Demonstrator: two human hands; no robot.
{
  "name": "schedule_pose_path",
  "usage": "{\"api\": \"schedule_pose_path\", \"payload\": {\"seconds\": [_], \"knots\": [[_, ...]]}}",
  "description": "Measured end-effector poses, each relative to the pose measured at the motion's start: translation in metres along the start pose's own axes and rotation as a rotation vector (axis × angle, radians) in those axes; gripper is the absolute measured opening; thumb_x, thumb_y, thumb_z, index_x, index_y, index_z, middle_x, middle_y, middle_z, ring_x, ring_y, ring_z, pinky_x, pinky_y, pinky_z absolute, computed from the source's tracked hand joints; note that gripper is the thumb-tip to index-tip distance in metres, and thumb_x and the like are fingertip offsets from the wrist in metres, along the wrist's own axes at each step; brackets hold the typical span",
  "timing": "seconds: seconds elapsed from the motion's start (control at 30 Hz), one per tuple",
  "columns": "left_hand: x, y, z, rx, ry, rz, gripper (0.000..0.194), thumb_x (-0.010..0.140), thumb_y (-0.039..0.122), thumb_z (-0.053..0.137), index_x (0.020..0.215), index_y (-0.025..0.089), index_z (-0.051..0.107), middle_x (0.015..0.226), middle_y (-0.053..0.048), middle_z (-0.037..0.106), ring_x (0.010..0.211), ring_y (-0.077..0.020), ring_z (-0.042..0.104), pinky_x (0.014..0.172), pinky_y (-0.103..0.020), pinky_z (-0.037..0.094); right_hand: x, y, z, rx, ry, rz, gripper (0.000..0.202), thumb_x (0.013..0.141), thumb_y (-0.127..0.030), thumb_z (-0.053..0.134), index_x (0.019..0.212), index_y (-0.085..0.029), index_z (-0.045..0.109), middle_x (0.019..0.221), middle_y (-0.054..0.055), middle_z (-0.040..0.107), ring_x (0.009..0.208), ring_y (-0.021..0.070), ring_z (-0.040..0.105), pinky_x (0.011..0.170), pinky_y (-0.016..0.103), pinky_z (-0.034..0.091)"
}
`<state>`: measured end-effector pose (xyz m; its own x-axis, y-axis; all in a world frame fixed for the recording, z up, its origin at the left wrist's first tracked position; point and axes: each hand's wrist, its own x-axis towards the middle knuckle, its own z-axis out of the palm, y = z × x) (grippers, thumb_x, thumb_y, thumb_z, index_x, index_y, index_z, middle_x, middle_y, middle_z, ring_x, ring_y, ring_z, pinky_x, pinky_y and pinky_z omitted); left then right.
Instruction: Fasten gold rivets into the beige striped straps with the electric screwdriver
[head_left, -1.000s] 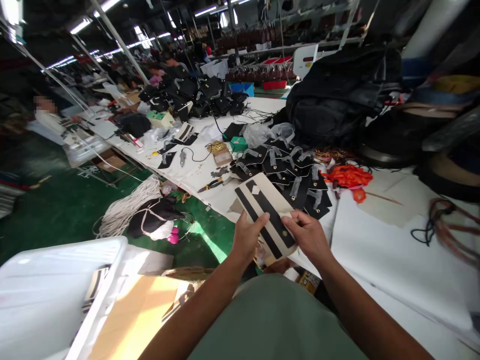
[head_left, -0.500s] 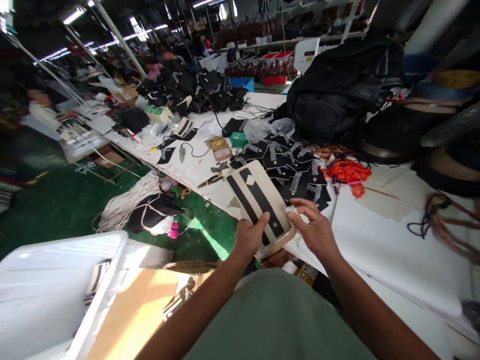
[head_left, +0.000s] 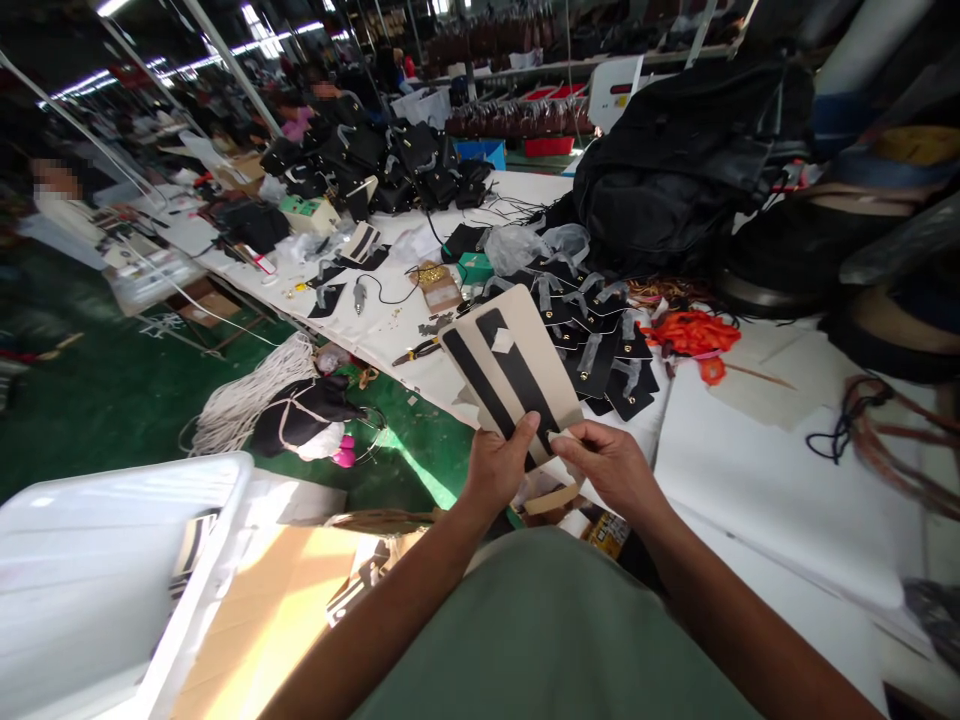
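Observation:
A flat beige panel with two black stripes point(head_left: 486, 372) is tilted up over the table's front edge. Its lower left edge is gripped by my left hand point(head_left: 499, 468), thumb across the front. One black stripe carries a white patch point(head_left: 502, 341) near the top. My right hand point(head_left: 609, 462) is closed in a pinch at the lower right of the panel, over the end of that stripe. Between its fingertips shows a small white piece point(head_left: 553, 436), too small to name. The fingers cover the spot beneath. Black flaps with metal studs point(head_left: 596, 365) lie in a pile behind the panel.
Pliers point(head_left: 416, 351) and an open box of brass bits point(head_left: 436, 288) lie left of the panel. A black backpack point(head_left: 660, 190) and orange strips point(head_left: 694, 335) are at right. Below left stand a white tub point(head_left: 225, 490) and a cardboard box point(head_left: 277, 600). A co-worker point(head_left: 64, 210) sits far left.
My right hand has moved left and down onto the panel, bringing the white piece to the stripe where a round metal stud showed before. My left hand keeps its grip.

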<state>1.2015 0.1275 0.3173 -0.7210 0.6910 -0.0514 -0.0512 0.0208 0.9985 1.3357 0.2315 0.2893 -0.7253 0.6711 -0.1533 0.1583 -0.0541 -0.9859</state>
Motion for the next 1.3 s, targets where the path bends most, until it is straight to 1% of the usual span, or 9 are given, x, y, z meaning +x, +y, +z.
{"api": "schedule_pose_path", "payload": {"seconds": [0.13,0.27,0.5,0.67,0.87,1.0,1.07,1.2,1.3], "knots": [[0.001,-0.001,-0.003,-0.055,-0.001,-0.049,0.032,0.085,0.042,0.079,0.106,0.017,0.081,0.116,-0.010,0.080,0.118,-0.0314,0.072,0.113,-0.044,0.051,-0.005,-0.005,-0.002,-0.011,-0.052,-0.018,0.036,0.090,-0.055,0.069,0.081,-0.020,0.070,0.070,-0.001,0.065,0.064,0.0151,0.055,0.061,0.028,0.044],[0.000,-0.004,-0.005,-0.034,-0.027,-0.064,0.037,0.088,0.044,0.076,0.112,0.015,0.080,0.119,-0.011,0.079,0.119,-0.0311,0.072,0.111,-0.043,0.052,-0.006,-0.007,-0.002,-0.042,-0.056,-0.040,0.035,0.090,-0.054,0.070,0.082,-0.021,0.070,0.065,-0.002,0.061,0.062,0.0152,0.055,0.060,0.028,0.043],[-0.005,-0.002,-0.002,-0.082,-0.090,-0.053,0.027,0.082,0.036,0.081,0.103,0.018,0.080,0.110,-0.009,0.082,0.113,-0.0294,0.074,0.105,-0.041,0.056,-0.006,-0.007,-0.004,-0.144,-0.037,-0.051,0.041,0.090,-0.057,0.068,0.072,-0.021,0.063,0.061,-0.002,0.057,0.058,0.0145,0.050,0.055,0.028,0.039],[-0.008,0.001,0.003,-0.043,-0.046,0.020,0.024,0.082,0.028,0.078,0.104,0.019,0.080,0.108,-0.007,0.082,0.112,-0.0277,0.074,0.107,-0.040,0.056,-0.007,-0.005,-0.003,-0.219,-0.039,-0.033,0.042,0.091,-0.056,0.066,0.069,-0.022,0.058,0.060,-0.003,0.055,0.057,0.0141,0.047,0.054,0.028,0.036],[-0.007,-0.004,0.003,0.031,-0.069,-0.007,0.023,0.075,0.022,0.081,0.098,0.017,0.082,0.104,-0.008,0.083,0.100,-0.0301,0.078,0.098,-0.043,0.061,-0.007,-0.005,-0.004,-0.261,-0.013,-0.024,0.043,0.091,-0.059,0.066,0.071,-0.022,0.060,0.060,-0.003,0.052,0.057,0.0141,0.044,0.053,0.028,0.032],[-0.006,-0.011,0.005,0.052,-0.010,-0.072,0.022,0.074,0.025,0.081,0.093,0.014,0.083,0.101,-0.011,0.083,0.097,-0.0321,0.078,0.091,-0.044,0.062,-0.008,-0.003,-0.002,-0.353,0.027,-0.099,0.041,0.093,-0.055,0.064,0.069,-0.022,0.058,0.064,-0.002,0.054,0.061,0.0151,0.047,0.056,0.028,0.034],[-0.007,-0.011,0.007,0.079,0.034,-0.072,0.019,0.074,0.024,0.081,0.090,0.013,0.083,0.098,-0.011,0.083,0.093,-0.0313,0.079,0.087,-0.041,0.063,-0.009,-0.004,0.000,-0.387,0.028,-0.119,0.038,0.094,-0.052,0.063,0.070,-0.023,0.060,0.067,-0.002,0.056,0.064,0.0157,0.048,0.058,0.028,0.036],[-0.008,-0.007,0.010,0.104,0.118,-0.021,0.019,0.074,0.023,0.079,0.090,0.013,0.082,0.097,-0.010,0.083,0.093,-0.0294,0.079,0.087,-0.038,0.062,-0.009,-0.006,0.000,-0.316,0.017,-0.065,0.035,0.095,-0.053,0.063,0.079,-0.022,0.068,0.067,-0.002,0.059,0.063,0.0160,0.050,0.058,0.029,0.037],[-0.007,-0.008,0.009,0.086,0.106,-0.023,0.021,0.077,0.027,0.079,0.091,0.013,0.082,0.099,-0.010,0.083,0.095,-0.0299,0.078,0.090,-0.039,0.062,-0.010,-0.008,-0.002,-0.277,0.061,-0.033,0.037,0.094,-0.054,0.064,0.077,-0.021,0.066,0.065,-0.002,0.057,0.062,0.0153,0.049,0.058,0.029,0.036]]}}
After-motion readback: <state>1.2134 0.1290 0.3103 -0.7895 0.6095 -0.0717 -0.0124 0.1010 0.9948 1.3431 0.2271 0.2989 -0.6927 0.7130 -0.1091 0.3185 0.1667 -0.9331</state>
